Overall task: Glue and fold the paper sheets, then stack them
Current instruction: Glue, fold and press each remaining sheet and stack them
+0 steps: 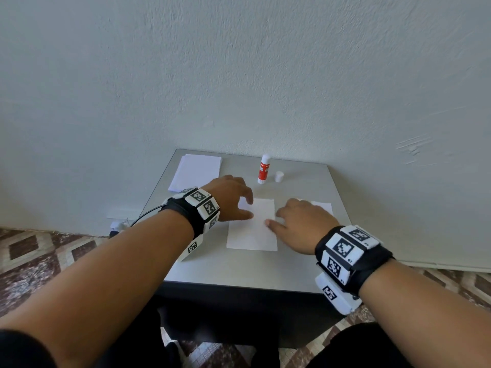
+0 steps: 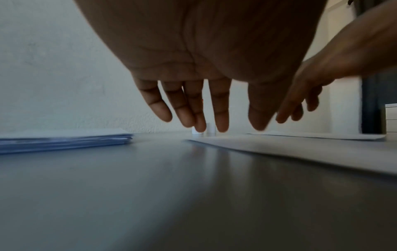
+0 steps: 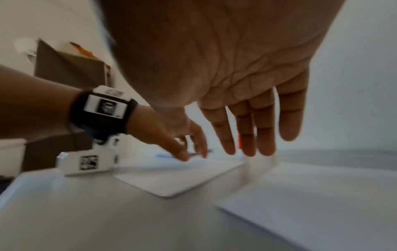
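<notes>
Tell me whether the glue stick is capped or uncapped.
Uncapped. The glue stick stands upright near the table's far edge, and its white cap stands apart beside it.

Behind the fingers of the left hand (image 1: 228, 197), a black wrist strap (image 1: 186, 213) carries white blocks (image 1: 204, 203) printed with black square codes, with a thin black cable (image 1: 148, 216) trailing off. The right hand (image 1: 303, 224) wears the same: black strap (image 1: 372, 264), white coded blocks (image 1: 342, 248). Bare forearms end in black sleeves (image 1: 24, 351).
</notes>
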